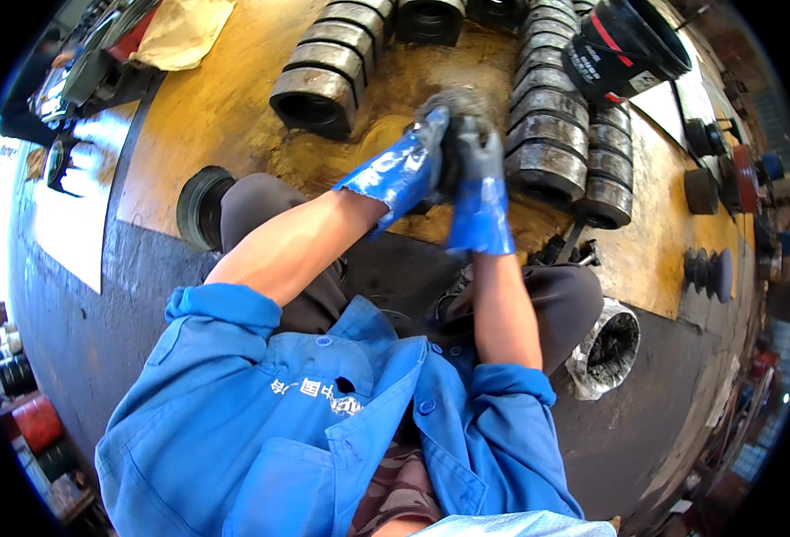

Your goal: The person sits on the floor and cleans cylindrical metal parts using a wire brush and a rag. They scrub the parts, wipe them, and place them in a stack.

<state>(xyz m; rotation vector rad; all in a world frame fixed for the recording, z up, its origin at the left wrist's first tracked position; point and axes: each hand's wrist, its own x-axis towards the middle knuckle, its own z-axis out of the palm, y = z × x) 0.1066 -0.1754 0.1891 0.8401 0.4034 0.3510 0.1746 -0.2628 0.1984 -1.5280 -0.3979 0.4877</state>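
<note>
My left hand (420,161), in a blue rubber glove smeared with grey grime, is closed on the left side of a dark, greasy piece (451,154). My right hand (482,183), gloved the same way, grips it from the right. The gloves cover most of the piece, so its kind does not show. A grey, fuzzy-looking wad (463,100) sits at its far end, against the fingertips. Both hands are over the oily yellow board, between a left row of thick metal nuts (319,85) and a right row of metal nuts (549,134).
A black bucket (592,67) with a red stripe stands at the far right. A dark ring (200,208) lies by my left knee, and a plastic-wrapped container (611,349) with dark contents by my right. Brown paper (183,31) lies far left. Another person (23,94) is at the left edge.
</note>
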